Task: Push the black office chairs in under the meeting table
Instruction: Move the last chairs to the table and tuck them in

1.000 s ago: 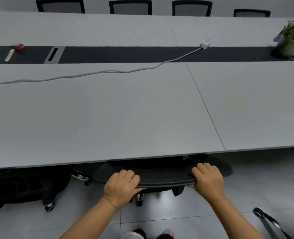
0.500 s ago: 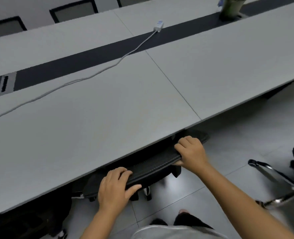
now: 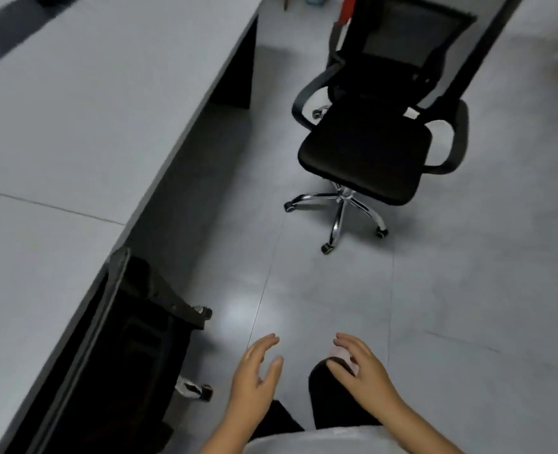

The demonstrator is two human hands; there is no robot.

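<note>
Head view, looking down along the near edge of the meeting table [image 3: 74,132], whose grey top fills the left side. A black office chair [image 3: 117,348] stands at lower left with its backrest against the table edge and its seat hidden beneath the top; two of its castors show on the floor beside it. A second black office chair [image 3: 366,149] with loop armrests, mesh back and chrome five-star base stands out on the grey tiled floor [image 3: 467,290], well apart from the table and beyond the table's dark end leg. The left hand [image 3: 254,375] and the right hand [image 3: 362,365] are held in the air at the bottom centre, palms turned toward each other, fingers straight to loosely bent and slightly spread, gripping nothing and touching neither chair. Below the hands show dark trousers, a pale shoe tip and a white garment hem; the picture is somewhat blurred
</note>
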